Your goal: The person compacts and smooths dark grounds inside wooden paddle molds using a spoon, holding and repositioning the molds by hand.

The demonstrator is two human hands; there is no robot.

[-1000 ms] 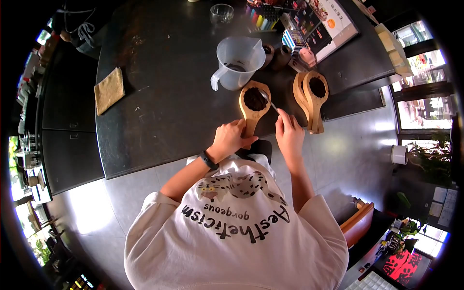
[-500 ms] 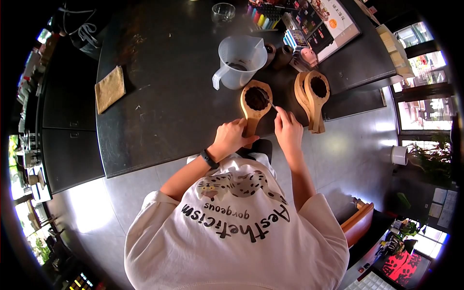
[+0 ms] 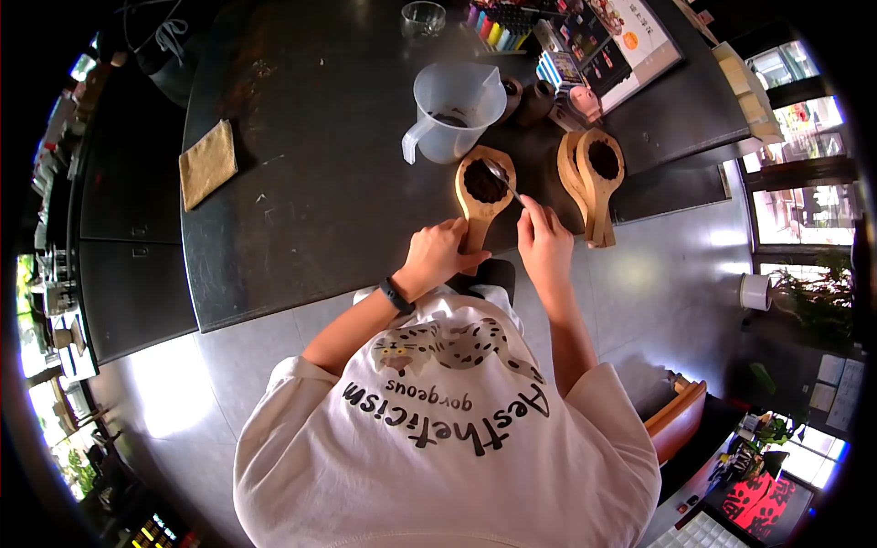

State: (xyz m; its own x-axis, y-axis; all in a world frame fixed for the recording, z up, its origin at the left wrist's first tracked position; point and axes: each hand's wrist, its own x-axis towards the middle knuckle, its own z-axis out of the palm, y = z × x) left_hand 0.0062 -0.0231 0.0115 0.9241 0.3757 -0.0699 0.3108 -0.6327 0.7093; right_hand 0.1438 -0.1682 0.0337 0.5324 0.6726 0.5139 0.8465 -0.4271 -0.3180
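My left hand (image 3: 437,254) is closed round the handle of a wooden mold (image 3: 480,213), whose scalloped hollow holds dark material (image 3: 484,181). In my right hand (image 3: 545,239) is a slim metal spoon (image 3: 508,183), its tip over the dark filling. Just beyond the mold stands a translucent measuring jug (image 3: 448,100) with dark residue at its bottom. To the right, more wooden molds (image 3: 596,196) lie overlapped at the table's edge, the top one also filled with dark material.
On the dark table (image 3: 301,183) a folded tan cloth (image 3: 208,164) lies at the left. A clear glass (image 3: 422,20), colored markers (image 3: 498,35), dark jars (image 3: 533,102), a pink figure (image 3: 584,103) and a menu board (image 3: 630,46) stand toward the far side.
The spoon has shifted slightly within the mold's hollow, first toward its right edge, then back over the filling. My left hand keeps its hold on the handle.
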